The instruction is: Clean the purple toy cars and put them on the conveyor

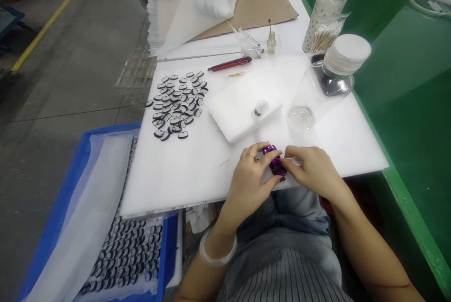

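Observation:
Near the front edge of the white foam-covered table, my left hand (251, 175) grips a small, shiny purple piece (270, 149) with a dark recess, shaped like a toy car body. Its thumb and fingers close around the piece from the left. From the right, my right hand (312, 166) reaches the same piece with thumb and forefinger pinched together at its side. Whatever sits in that pinch is too small to make out. Just beyond the hands lies a white foam block (234, 109) with a small clear round container (260, 108) on it.
Many small black-rimmed parts (179, 104) lie at left. A red utility knife (230, 64), a small glass bottle (271, 42) and cardboard (260, 6) lie farther back. A large clear jar (306, 97), cotton swabs (326, 36) and a drinking bottle (322, 11) stand right. A blue crate (75, 166) sits lower left.

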`<act>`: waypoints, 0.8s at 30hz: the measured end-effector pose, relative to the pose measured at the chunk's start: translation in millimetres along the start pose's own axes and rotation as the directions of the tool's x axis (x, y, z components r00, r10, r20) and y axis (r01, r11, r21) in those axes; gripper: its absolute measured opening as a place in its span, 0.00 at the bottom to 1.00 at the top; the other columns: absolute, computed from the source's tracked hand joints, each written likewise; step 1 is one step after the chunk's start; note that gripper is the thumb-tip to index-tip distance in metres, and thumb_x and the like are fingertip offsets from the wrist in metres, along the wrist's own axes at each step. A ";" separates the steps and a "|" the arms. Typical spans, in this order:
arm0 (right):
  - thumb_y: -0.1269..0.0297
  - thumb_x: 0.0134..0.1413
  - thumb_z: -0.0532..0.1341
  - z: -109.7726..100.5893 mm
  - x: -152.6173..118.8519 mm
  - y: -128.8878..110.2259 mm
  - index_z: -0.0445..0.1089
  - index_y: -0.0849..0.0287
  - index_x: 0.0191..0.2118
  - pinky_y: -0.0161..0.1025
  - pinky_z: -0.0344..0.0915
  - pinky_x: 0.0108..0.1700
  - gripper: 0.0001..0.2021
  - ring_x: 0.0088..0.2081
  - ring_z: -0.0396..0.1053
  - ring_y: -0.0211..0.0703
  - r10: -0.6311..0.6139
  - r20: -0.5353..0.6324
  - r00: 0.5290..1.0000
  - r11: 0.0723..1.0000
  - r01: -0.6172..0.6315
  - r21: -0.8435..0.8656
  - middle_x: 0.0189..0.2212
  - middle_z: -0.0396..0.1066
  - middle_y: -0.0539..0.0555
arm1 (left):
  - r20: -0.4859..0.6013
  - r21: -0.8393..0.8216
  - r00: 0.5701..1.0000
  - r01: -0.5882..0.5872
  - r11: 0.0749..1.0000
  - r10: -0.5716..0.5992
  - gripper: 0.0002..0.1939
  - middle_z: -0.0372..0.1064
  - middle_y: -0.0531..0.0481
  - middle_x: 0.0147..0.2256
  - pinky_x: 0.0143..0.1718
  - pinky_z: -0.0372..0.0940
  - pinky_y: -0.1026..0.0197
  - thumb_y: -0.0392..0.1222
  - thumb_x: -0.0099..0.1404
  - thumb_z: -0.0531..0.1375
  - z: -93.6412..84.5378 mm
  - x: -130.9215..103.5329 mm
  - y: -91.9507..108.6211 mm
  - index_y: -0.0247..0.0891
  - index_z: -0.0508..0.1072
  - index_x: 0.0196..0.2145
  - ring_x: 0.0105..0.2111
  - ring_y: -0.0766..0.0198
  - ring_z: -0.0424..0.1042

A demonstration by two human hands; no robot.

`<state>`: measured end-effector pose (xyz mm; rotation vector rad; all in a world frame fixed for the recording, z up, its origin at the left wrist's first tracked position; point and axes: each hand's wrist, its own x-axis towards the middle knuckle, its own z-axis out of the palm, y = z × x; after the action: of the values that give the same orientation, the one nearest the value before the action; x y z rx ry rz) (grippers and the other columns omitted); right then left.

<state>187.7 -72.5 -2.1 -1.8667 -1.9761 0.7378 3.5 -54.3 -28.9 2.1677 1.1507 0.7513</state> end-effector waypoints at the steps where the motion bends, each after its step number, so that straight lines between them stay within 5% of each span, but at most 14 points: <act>1: 0.61 0.63 0.59 3.0 -3.9 4.6 0.68 0.57 0.28 0.34 0.51 0.25 0.12 0.21 0.60 0.36 -0.055 -0.052 0.997 0.998 0.057 0.039 0.20 0.66 0.47 | -0.019 0.013 1.000 0.013 1.000 -0.013 0.27 0.64 0.46 0.53 0.53 0.68 0.47 0.39 0.56 0.72 1.3 -0.5 0.3 0.46 0.71 0.52 0.52 0.52 0.67; 5: 0.65 0.66 0.57 14.9 -21.7 20.6 0.74 0.59 0.39 0.34 0.60 0.28 0.09 0.26 0.67 0.36 -0.244 -0.366 0.898 0.953 0.292 0.081 0.27 0.71 0.51 | -0.119 0.092 0.992 0.061 0.994 -0.050 0.26 0.64 0.47 0.45 0.46 0.70 0.50 0.49 0.51 0.74 8.0 -3.0 3.1 0.46 0.74 0.46 0.47 0.51 0.68; 9: 0.65 0.65 0.57 23.6 -28.0 19.7 0.78 0.55 0.42 0.34 0.63 0.28 0.11 0.26 0.67 0.36 -0.414 -0.378 0.828 0.909 0.398 -0.126 0.32 0.72 0.53 | -0.158 0.130 0.985 0.097 0.987 -0.076 0.22 0.64 0.48 0.41 0.43 0.69 0.51 0.46 0.53 0.74 10.6 -4.6 4.6 0.45 0.76 0.45 0.43 0.54 0.68; 14: 0.65 0.65 0.57 26.1 -22.7 8.3 0.80 0.56 0.39 0.33 0.61 0.26 0.12 0.25 0.66 0.34 -0.373 -0.398 0.838 0.927 0.315 -0.205 0.31 0.73 0.53 | -0.133 0.091 0.988 0.091 0.992 -0.078 0.21 0.64 0.48 0.40 0.45 0.68 0.51 0.41 0.54 0.73 7.0 -5.3 2.7 0.43 0.77 0.45 0.43 0.54 0.68; 19: 0.64 0.65 0.58 -7.6 -21.0 11.3 0.77 0.58 0.36 0.35 0.59 0.26 0.11 0.24 0.65 0.35 -0.220 -0.363 0.906 0.975 0.221 -0.040 0.29 0.73 0.52 | -0.150 -0.008 0.982 0.113 0.994 -0.113 0.12 0.65 0.48 0.40 0.44 0.68 0.53 0.40 0.64 0.65 5.0 -5.4 6.3 0.43 0.78 0.46 0.42 0.57 0.69; 21: 0.61 0.62 0.61 -28.0 -18.6 19.2 0.75 0.57 0.35 0.35 0.54 0.23 0.08 0.22 0.62 0.35 -0.136 -0.521 0.842 0.987 0.163 0.006 0.27 0.72 0.50 | -0.165 -0.022 0.977 0.133 0.991 -0.135 0.11 0.65 0.48 0.40 0.43 0.68 0.53 0.38 0.63 0.64 5.7 -4.4 8.4 0.43 0.78 0.44 0.42 0.58 0.69; 24: 0.57 0.59 0.64 -48.9 -12.7 34.3 0.73 0.57 0.37 0.37 0.57 0.28 0.09 0.28 0.66 0.42 -0.085 -0.727 0.682 0.994 0.011 -0.106 0.30 0.72 0.51 | -0.175 -0.032 0.972 0.154 0.988 -0.157 0.10 0.65 0.48 0.38 0.43 0.68 0.53 0.37 0.62 0.64 6.8 -3.3 9.4 0.42 0.79 0.42 0.41 0.57 0.68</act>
<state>244.6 -77.6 19.7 -1.7487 -1.5145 -0.1518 11.7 -63.0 -27.7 1.9994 1.3804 0.8946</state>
